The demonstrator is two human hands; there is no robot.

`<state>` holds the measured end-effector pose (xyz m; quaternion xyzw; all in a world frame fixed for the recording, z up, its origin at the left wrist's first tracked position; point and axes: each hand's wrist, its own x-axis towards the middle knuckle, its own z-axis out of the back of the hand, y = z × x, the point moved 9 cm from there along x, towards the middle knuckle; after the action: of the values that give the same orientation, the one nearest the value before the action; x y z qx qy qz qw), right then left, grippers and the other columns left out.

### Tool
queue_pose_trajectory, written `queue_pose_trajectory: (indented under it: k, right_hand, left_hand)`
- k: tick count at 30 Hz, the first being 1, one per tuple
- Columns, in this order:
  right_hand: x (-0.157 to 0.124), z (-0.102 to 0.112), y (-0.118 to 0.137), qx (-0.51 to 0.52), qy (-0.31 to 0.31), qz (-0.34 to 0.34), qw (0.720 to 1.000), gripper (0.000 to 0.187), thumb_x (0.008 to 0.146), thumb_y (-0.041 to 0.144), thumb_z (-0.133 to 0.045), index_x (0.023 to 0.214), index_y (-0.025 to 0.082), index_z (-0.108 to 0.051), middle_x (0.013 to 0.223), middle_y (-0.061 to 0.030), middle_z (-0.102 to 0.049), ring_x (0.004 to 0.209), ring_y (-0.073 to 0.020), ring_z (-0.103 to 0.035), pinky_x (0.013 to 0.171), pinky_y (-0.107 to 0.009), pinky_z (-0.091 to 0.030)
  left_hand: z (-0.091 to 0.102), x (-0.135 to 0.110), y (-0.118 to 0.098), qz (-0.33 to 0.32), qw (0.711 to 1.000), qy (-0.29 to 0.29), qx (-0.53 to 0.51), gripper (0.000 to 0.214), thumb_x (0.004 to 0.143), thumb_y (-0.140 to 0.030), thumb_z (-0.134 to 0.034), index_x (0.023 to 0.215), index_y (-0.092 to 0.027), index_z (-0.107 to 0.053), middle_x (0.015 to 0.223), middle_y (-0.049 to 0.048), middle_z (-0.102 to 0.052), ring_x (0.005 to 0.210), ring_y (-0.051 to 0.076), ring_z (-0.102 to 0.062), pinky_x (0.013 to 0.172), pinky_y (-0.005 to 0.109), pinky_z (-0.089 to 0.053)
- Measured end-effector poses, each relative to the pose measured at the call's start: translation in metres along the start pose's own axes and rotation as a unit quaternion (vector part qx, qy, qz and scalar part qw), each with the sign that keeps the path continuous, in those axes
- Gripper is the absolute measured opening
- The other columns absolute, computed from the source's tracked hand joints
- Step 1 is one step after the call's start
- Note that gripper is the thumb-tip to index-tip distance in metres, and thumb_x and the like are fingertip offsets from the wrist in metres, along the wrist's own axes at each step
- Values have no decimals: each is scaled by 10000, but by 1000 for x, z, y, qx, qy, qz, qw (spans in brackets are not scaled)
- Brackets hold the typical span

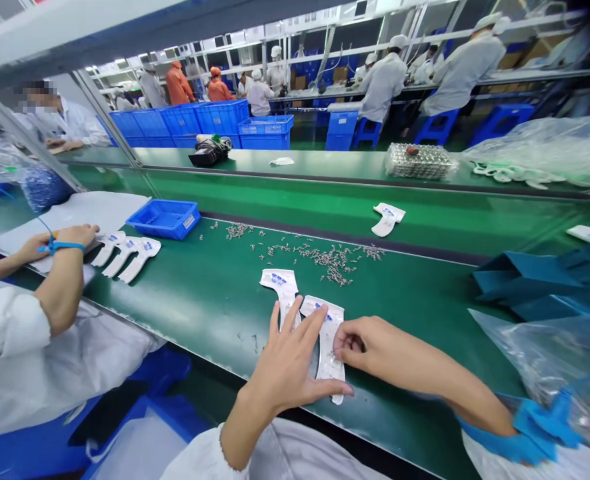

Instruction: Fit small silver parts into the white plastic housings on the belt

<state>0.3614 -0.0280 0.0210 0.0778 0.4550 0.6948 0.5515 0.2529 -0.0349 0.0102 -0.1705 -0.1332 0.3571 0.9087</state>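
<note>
Two curved white plastic parts with blue markings lie side by side on the green bench point(205, 293) in front of me. My left hand point(287, 360) has its fingers spread over them, touching the left part point(281, 281) and the right part point(332, 313). At the right part's edge, my right hand point(367, 343) is closed in a pinch; whatever its fingertips hold is too small or hidden to make out. Beyond both hands, many tiny metal pieces point(337, 263), looking like screws, are scattered over the bench.
A co-worker's hands point(69, 243) are at the left, beside several similar white parts point(137, 257) and a blue tray point(167, 219). Another white part point(389, 219) rests on the green belt. Teal folded pieces point(539, 280) and a clear plastic bag point(535, 353) are at right.
</note>
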Motion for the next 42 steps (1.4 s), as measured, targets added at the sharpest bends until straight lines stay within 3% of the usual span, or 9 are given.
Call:
queue_pose_trajectory:
  k: [8, 14, 20, 29, 32, 34, 37, 39, 42]
  right_hand:
    - [13, -2, 4, -128, 11, -37, 991, 135, 822, 199, -527, 710, 204, -603, 703, -8, -645, 671, -150, -559, 563, -246, -323]
    - [14, -8, 11, -139, 52, -23, 989, 160, 840, 222, -514, 688, 209, -564, 672, -8, -621, 676, -162, -553, 547, -257, -304]
    - [16, -3, 9, -223, 34, -77, 971, 113, 874, 221, -510, 800, 204, -594, 826, -62, -670, 762, -213, -606, 580, -285, -309]
    - [20, 5, 6, -249, 42, -132, 959, 93, 839, 295, -636, 887, 216, -625, 899, -67, -660, 811, -246, -622, 566, -289, -293]
    - [22, 16, 1, -187, 14, -68, 980, 108, 874, 319, -605, 895, 217, -632, 844, -44, -673, 772, -218, -622, 579, -285, -348]
    - [24, 33, -8, -160, -52, -28, 985, 163, 933, 286, -501, 969, 215, -643, 884, -47, -686, 805, -208, -633, 646, -288, -411]
    - [27, 57, -28, -210, -170, -16, 963, 280, 947, 195, -434, 1145, 190, -633, 1113, -103, -659, 1004, -240, -628, 820, -327, -449]
    - [33, 59, -36, -246, -194, -9, 950, 311, 948, 185, -443, 1210, 182, -611, 1199, -123, -617, 1074, -253, -607, 874, -341, -443]
    - [40, 59, -46, -282, -206, -34, 936, 230, 965, 239, -453, 1100, 184, -631, 1110, -112, -624, 993, -254, -620, 809, -338, -450]
  left_hand:
    - [2, 0, 0, -11, 1000, -15, 6, 1067, 782, -811, -518, 1570, -211, -122, 1552, 115, -386, 1504, 355, -131, 1193, 640, -77]
    - [-2, -1, 2, -16, 1000, -3, -3, 1098, 780, -842, -470, 1576, -190, -87, 1585, 102, -325, 1511, 353, -82, 1193, 641, -35]
    - [-4, -1, 3, -9, 1000, -2, -19, 1100, 777, -849, -457, 1580, -206, -65, 1599, 85, -299, 1510, 352, -85, 1196, 629, -12]
    - [-2, -1, 4, -9, 1000, -20, -2, 1098, 777, -821, -508, 1576, -214, -62, 1568, 118, -357, 1504, 357, -124, 1195, 633, -66]
    - [-1, -1, 5, -4, 1000, -27, -1, 1118, 768, -822, -520, 1576, -218, -39, 1572, 122, -348, 1504, 368, -110, 1190, 643, -82]
    - [-2, -1, 5, -3, 1000, -23, -3, 1131, 762, -827, -521, 1576, -223, -20, 1578, 119, -337, 1504, 379, -92, 1185, 655, -92]
    - [-2, -1, 5, -2, 1000, -18, -6, 1124, 765, -827, -517, 1575, -234, -12, 1582, 111, -330, 1502, 388, -93, 1180, 665, -96]
    - [0, -1, 5, -1, 1000, -23, -7, 1117, 767, -821, -523, 1575, -238, -17, 1580, 110, -334, 1501, 388, -99, 1183, 662, -95]
    - [0, -2, 5, 2, 1000, -17, -8, 1111, 774, -817, -520, 1575, -242, -8, 1586, 101, -326, 1503, 384, -85, 1185, 659, -99]
